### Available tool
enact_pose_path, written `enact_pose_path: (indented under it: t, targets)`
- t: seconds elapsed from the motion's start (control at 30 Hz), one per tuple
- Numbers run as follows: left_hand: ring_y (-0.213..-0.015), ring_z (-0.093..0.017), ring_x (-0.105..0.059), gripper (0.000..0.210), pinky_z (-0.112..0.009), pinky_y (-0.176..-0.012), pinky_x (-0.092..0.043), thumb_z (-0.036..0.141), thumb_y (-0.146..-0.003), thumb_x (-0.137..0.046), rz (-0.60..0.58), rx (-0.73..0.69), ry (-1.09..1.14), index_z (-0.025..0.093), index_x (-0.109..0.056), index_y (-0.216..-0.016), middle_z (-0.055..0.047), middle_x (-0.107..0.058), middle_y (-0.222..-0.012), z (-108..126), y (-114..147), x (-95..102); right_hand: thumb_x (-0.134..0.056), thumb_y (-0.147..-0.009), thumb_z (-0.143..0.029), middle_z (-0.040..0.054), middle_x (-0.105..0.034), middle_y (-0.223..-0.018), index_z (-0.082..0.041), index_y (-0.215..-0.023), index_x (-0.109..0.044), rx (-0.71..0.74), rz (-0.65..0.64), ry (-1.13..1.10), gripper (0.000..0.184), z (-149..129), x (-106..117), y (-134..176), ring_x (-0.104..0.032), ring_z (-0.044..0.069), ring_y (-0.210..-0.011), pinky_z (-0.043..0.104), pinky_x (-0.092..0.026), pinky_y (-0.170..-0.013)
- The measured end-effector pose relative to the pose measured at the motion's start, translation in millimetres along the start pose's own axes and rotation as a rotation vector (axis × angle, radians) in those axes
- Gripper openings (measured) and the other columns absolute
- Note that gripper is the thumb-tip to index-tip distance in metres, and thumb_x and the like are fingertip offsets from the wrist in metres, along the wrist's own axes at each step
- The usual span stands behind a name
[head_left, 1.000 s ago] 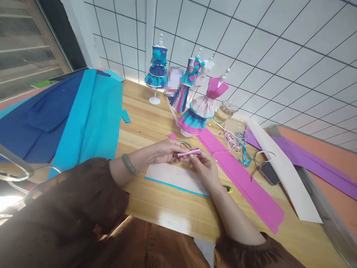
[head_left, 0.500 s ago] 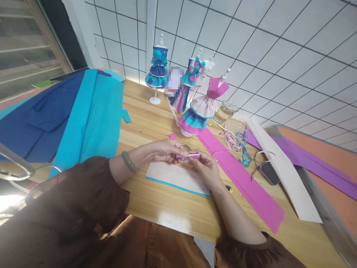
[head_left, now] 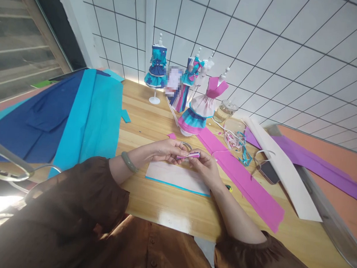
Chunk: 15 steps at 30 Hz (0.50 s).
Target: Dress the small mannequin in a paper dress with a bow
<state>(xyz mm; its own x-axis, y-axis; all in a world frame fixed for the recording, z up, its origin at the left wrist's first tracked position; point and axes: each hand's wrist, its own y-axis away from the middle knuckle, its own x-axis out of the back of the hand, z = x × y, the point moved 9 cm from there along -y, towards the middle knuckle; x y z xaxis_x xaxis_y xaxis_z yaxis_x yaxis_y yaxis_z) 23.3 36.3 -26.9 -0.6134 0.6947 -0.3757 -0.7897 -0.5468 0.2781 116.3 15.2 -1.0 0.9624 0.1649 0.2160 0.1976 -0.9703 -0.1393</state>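
Between my two hands is a small folded strip (head_left: 192,155), pink and white with a dark edge. My left hand (head_left: 172,150) pinches its left end, and a green bangle (head_left: 129,162) circles that wrist. The fingers of my right hand (head_left: 206,164) are closed on the strip's right end. Just below, a pale pink sheet (head_left: 177,176) with a blue lower border lies flat on the table. A roll of tape (head_left: 185,144) shows partly behind my fingers.
Small dress forms in paper-like dresses, one pink and white (head_left: 201,105) and one blue (head_left: 156,66), stand at the back. Blue sheets (head_left: 103,115) cover the left side. A magenta strip (head_left: 244,179), white strip (head_left: 282,169), phone (head_left: 268,172) and glass jar (head_left: 225,110) are right.
Almost nothing differs. Both hands keep hold of the strip in the same place, with only a very slight shift of the fingers and of the view.
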Motion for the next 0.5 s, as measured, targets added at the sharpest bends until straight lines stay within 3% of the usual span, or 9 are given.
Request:
enact_pose_path:
  t: [0.2, 0.33, 0.5]
  targets:
    - [-0.056, -0.007, -0.056, 0.039, -0.019, -0.053, -0.043, 0.031, -0.063, -0.077, 0.024, 0.035, 0.013, 0.015, -0.061, -0.095, -0.001, -0.062, -0.071, -2.2, 0.3, 2.4, -0.063, -0.076, -0.040, 0.0020, -0.064, -0.079, -0.021, -0.094, -0.063, -0.026, 0.026, -0.014, 0.025, -1.3, 0.8, 1.1, -0.052, 0.012, -0.060, 0.025, -0.045, -0.057]
    - [-0.056, -0.007, -0.056, 0.035, -0.018, -0.050, -0.040, 0.033, -0.064, -0.076, 0.014, 0.018, -0.001, 0.015, -0.061, -0.089, -0.001, -0.061, -0.067, -1.4, -0.6, 1.5, -0.060, -0.079, -0.041, 0.0026, -0.064, -0.078, -0.021, -0.083, -0.067, 0.015, 0.010, 0.021, 0.022, -3.4, 0.2, 0.7, -0.053, 0.013, -0.063, 0.026, -0.044, -0.058]
    - [-0.056, -0.008, -0.056, 0.032, -0.018, -0.051, -0.041, 0.034, -0.065, -0.075, -0.002, -0.003, 0.001, 0.014, -0.060, -0.086, -0.001, -0.060, -0.067, 0.9, 0.9, -1.8, -0.059, -0.080, -0.041, 0.0029, -0.064, -0.080, -0.021, -0.084, -0.066, 0.031, 0.006, 0.045, 0.021, -3.3, 0.8, 0.8, -0.054, 0.015, -0.067, 0.027, -0.044, -0.060]
